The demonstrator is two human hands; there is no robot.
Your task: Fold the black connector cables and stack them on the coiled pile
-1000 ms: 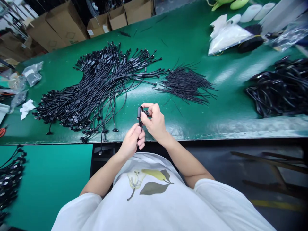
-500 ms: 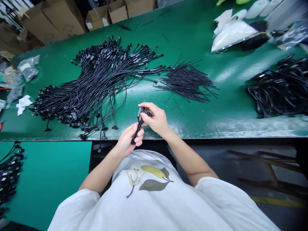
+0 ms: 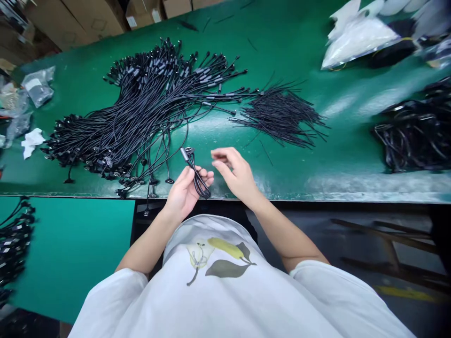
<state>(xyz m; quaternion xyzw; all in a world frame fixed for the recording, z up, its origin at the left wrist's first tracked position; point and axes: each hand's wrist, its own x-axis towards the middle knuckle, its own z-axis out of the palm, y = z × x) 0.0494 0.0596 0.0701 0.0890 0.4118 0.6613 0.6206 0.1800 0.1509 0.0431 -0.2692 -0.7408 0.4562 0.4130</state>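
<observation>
My left hand (image 3: 186, 190) is closed on a short black cable (image 3: 194, 170) folded into a loop, its two plug ends sticking up and to the left above my fingers. My right hand (image 3: 235, 173) hovers just right of it, fingers loosely apart, holding nothing and not touching the cable. Both hands are over the near edge of the green table (image 3: 289, 42). A large pile of similar black cables (image 3: 141, 108) lies beyond my left hand. A heap of thin black ties (image 3: 280, 115) lies beyond my right hand.
Another heap of black cables (image 3: 416, 131) sits at the right. White and clear plastic bags (image 3: 355, 37) lie at the far right. Small clear bags (image 3: 35, 87) and a white scrap (image 3: 32, 140) are at the left, cardboard boxes (image 3: 88, 19) behind. More cables (image 3: 14, 239) rest on a lower teal surface (image 3: 77, 244).
My right hand has let go of the cable ends and drawn slightly to the right. The cable now sits in my left hand alone, tilted to the left.
</observation>
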